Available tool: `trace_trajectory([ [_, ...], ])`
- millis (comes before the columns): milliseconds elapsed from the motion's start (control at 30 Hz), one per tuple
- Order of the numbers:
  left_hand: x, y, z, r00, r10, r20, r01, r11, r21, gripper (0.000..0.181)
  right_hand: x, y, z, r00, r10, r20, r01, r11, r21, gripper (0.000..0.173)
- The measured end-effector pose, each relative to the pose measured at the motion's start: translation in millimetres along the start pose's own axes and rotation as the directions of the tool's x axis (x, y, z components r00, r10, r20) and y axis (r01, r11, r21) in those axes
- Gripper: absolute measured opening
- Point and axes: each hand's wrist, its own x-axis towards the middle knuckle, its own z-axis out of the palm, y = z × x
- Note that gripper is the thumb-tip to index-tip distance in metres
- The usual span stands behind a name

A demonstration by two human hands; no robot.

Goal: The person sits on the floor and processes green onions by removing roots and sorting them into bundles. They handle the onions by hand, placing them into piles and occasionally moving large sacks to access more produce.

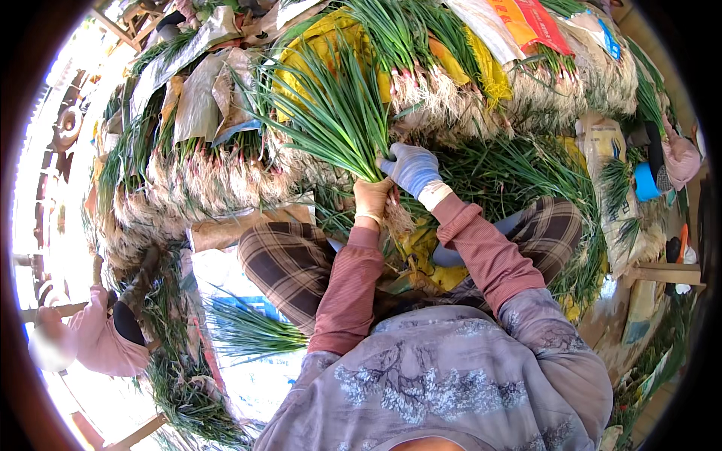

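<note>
My left hand (370, 198), in a tan glove, grips a bunch of green onions (344, 129) low on the stems. The long leaves fan up and to the left, and pale roots hang below the fist. My right hand (414, 166), in a blue and white glove, lies against the right side of the stems just above the left hand, its fingertips touching them. Whether it grips any stem cannot be told. Another, smaller bunch of green onions (259, 332) lies on a white printed sack (242, 372) to the left of my lap.
Bundled green onions (197, 169) with roots are piled in an arc ahead, partly under sacks and a yellow mesh bag (310, 62). Loose green leaves (496, 169) lie beyond my knees. Co-workers sit at far left (107, 344) and far right (677, 152), near a blue container (646, 181) and a wooden stool (665, 274).
</note>
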Motion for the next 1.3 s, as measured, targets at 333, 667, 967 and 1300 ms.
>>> trace_trajectory([
  [333,0,5,8,1.0,0.024,0.015,-0.024,0.999,-0.047,0.008,7,33,39,0.918,0.052,-0.392,0.157,0.861,0.484,0.016],
  [667,10,10,-9,0.979,-0.02,0.204,0.069,0.97,-0.233,0.02,-27,59,10,0.988,-0.051,0.145,-0.121,0.32,0.939,0.047],
  [967,-1,41,-2,0.987,0.068,0.143,-0.017,0.942,-0.334,0.005,1,110,0,0.978,0.063,-0.198,0.01,0.938,0.347,0.015],
  [1300,19,5,-7,0.968,-0.041,0.248,0.128,0.93,-0.345,0.016,155,69,-25,0.924,0.382,-0.03,-0.334,0.841,0.425,0.051],
])
